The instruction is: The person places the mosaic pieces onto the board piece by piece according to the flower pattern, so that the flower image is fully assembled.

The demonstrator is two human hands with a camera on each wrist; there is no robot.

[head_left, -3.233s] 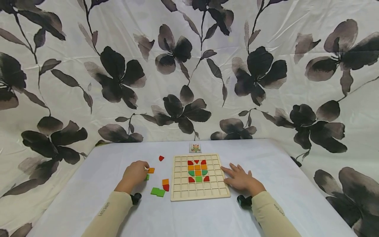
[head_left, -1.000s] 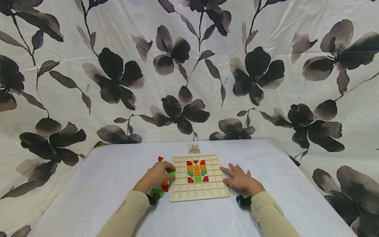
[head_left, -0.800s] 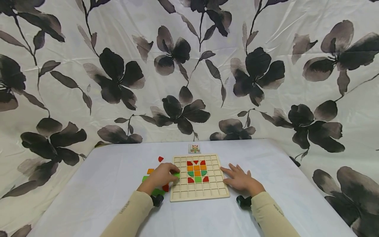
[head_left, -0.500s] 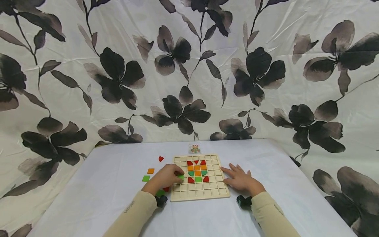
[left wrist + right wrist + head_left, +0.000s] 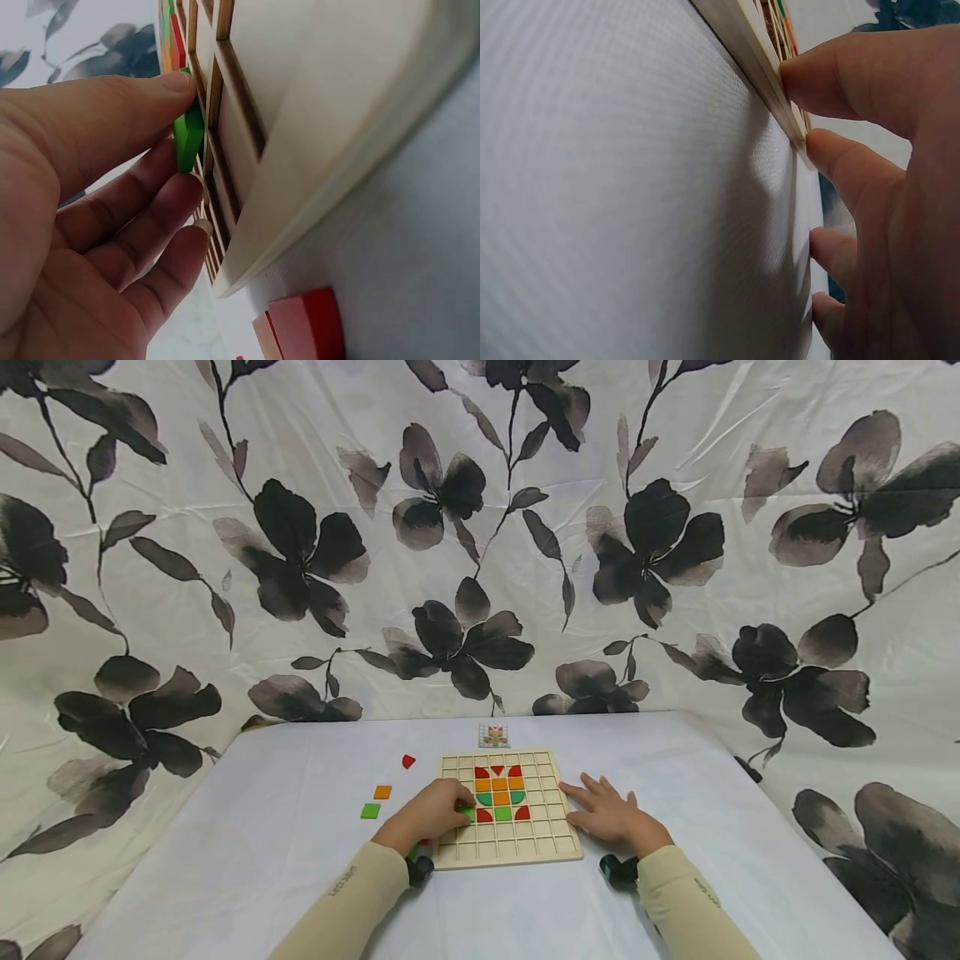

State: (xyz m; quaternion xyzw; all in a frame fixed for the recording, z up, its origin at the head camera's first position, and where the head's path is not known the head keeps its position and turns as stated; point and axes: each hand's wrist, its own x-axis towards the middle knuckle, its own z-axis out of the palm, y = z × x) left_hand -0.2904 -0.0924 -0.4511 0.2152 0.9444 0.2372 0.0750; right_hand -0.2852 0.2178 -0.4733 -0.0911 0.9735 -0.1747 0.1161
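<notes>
A wooden grid board (image 5: 510, 852) lies on the white table, with red, orange and green tiles set in its middle cells. My left hand (image 5: 429, 810) reaches over the board's left side and pinches a green tile (image 5: 189, 135) between thumb and fingers. That tile is right at the grid, just left of a red tile (image 5: 484, 815) in the pattern. My right hand (image 5: 611, 814) rests at the board's right edge, fingers spread; its thumb and index fingertips touch the board's side wall (image 5: 761, 67) in the right wrist view.
Left of the board lie a green square (image 5: 370, 811), an orange square (image 5: 382, 792) and a red piece (image 5: 408, 762). More pieces, including a red one (image 5: 311, 322), lie partly hidden beneath the left wrist. A small pattern card (image 5: 494, 736) sits behind the board. A floral cloth (image 5: 465, 527) hangs at the back.
My left hand has moved right from the loose pieces, carrying the green tile over the board's edge to beside the pattern. The right hand has stayed at the board's right edge.
</notes>
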